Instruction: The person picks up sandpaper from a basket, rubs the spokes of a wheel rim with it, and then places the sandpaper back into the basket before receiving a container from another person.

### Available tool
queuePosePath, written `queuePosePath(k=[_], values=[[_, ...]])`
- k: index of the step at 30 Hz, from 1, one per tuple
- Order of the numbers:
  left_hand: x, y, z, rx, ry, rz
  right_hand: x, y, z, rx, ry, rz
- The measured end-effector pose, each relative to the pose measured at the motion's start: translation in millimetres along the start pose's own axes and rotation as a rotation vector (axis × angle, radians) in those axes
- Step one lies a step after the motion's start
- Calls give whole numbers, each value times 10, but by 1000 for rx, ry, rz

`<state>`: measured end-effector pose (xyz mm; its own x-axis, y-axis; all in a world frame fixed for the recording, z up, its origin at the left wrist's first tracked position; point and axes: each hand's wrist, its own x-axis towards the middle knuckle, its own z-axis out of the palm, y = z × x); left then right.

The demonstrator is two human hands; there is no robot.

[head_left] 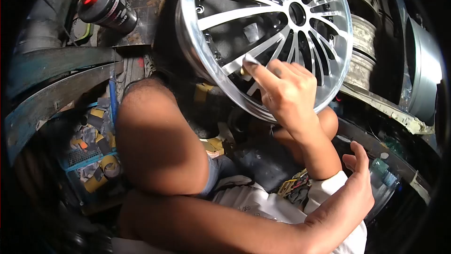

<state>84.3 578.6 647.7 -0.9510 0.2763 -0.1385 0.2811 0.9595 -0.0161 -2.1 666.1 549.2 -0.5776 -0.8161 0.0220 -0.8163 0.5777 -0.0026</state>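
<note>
Spokes of the shiny silver multi-spoke alloy wheel [235,15] face the camera, the wheel propped tilted above a bare knee [159,141]. The right hand [286,94] pinches a small grey scrap [250,60] against one spoke. The left hand [354,188] is spread, holds nothing and is apart from the wheel.

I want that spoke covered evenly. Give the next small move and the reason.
Probably slide the right hand with its small grey piece along the spoke toward the hub: the forefinger presses it near the rim end, and most of the spoke lies beyond.
</note>
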Motion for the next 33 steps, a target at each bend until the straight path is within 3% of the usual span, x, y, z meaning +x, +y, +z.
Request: queuePosePath(k=[5,8,11,15,17,29,30,33], values=[[47,0,8,-58,33,35,-71,29,18,12,-147,26],[31,43,-2,-95,52,97,-41,57,103,168,88,31],[52,21,-14,-104,72,130,-213,23,133,40,-215,91],[32,48,-1,-128,63,174,-19,-47,37,165,130,91],[38,51,-28,-134,83,215,-127,30,258,76,-33,82],[88,105,-10,-268,126,326,-226,-4,371,170,23,174],[94,102,-8,-282,128,329,-234,-21,291,165,-78,217],[84,154,-7,-326,136,356,-145,51,352,184,14,145]])
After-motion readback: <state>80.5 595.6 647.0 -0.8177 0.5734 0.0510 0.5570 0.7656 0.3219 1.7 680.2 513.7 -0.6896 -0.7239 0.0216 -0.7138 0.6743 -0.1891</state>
